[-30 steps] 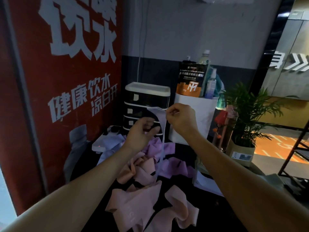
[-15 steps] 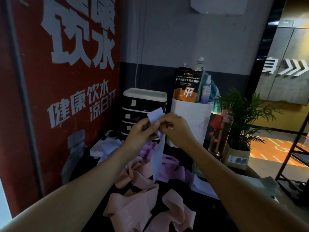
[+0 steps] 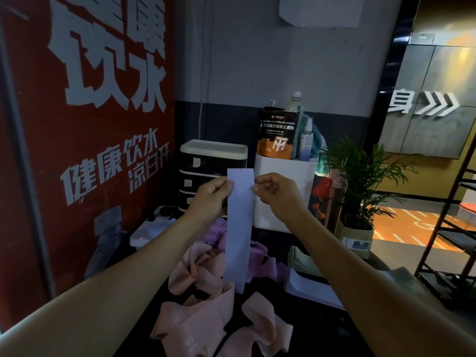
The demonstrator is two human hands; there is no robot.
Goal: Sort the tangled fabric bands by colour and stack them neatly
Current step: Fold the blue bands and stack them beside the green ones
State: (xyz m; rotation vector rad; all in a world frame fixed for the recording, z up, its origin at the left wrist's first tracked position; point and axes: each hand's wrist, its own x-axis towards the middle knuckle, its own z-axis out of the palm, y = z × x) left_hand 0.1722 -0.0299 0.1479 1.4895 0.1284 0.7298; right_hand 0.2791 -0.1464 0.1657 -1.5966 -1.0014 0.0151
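I am holding the pale blue band [image 3: 239,228] up in the air above the middle of the tabletop [image 3: 316,331], with my left hand [image 3: 210,195] pinching its left edge near the top and my right hand [image 3: 274,193] pinching the right edge at the same height. Both hands are clamping thin fabric between thumb and curled fingers. The band is hanging straight down as a flat, even strip, and its lower end is dangling just over the pile.

I am judging it as very light, soft and limp: it is drooping under its own weight with no stiffness, so it will fold wherever I let it go slack. It looks smooth and could slide between fingertips, so I am keeping the grip on the two upper corners, where the width stays spread and the strip stays untwisted. Nothing about it looks fragile.

Below it, the pink bands [image 3: 206,318] are lying crumpled and looped toward the near edge of the tabletop, and the purple bands [image 3: 260,269] are bunched farther back, behind the hanging strip. More pale fabric [image 3: 162,228] is lying near the far left corner, beside the black drawer unit [image 3: 203,171]. I am not seeing any neat stack yet.
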